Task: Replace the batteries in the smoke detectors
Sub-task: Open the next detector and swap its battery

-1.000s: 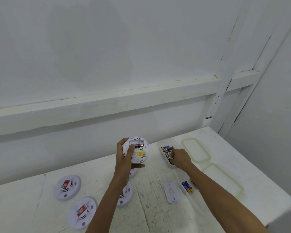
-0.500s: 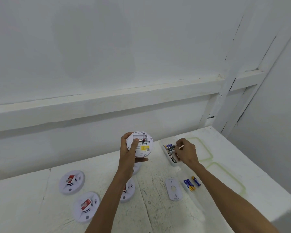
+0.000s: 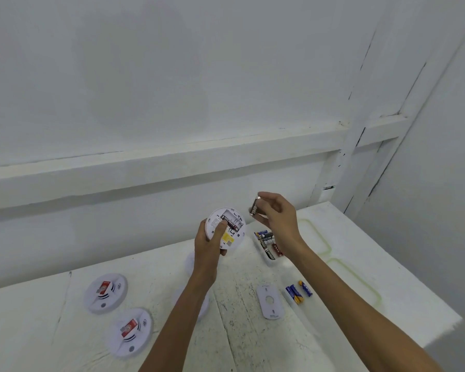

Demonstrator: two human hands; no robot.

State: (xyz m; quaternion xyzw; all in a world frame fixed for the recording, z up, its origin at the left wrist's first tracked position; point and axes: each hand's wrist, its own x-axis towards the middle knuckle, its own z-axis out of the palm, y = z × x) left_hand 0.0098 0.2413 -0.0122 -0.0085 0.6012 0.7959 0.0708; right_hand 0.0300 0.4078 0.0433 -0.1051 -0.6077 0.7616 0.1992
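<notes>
Room: white painted wall with a horizontal ledge; a white worktop [image 3: 253,345] stands below it.
Left grip [image 3: 208,245]: a bare hand, fingers curled round the edge of the smoke detector [image 3: 235,230], thumb laid on its back face.
Detector position: in the air above the worktop, back side to the camera, compartment open, with 1 seated battery [image 3: 230,220] inside.
Right grip [image 3: 277,216]: in the air just beside the detector, pinching 1 dark battery [image 3: 255,208] between thumb and fingers, nearly upright.
Tray [image 3: 269,261]: white, on the worktop under the right wrist, with several spare batteries [image 3: 265,236] inside.
Cover plate [image 3: 269,301]: white, oval, flat on the worktop, near the blue batteries [image 3: 294,294].
Left side: 2 face-up detectors [image 3: 105,292] [image 3: 129,331], each with a red tag.
Right side: 2 green-rimmed lids [image 3: 317,237] [image 3: 360,285], flat on the worktop.
</notes>
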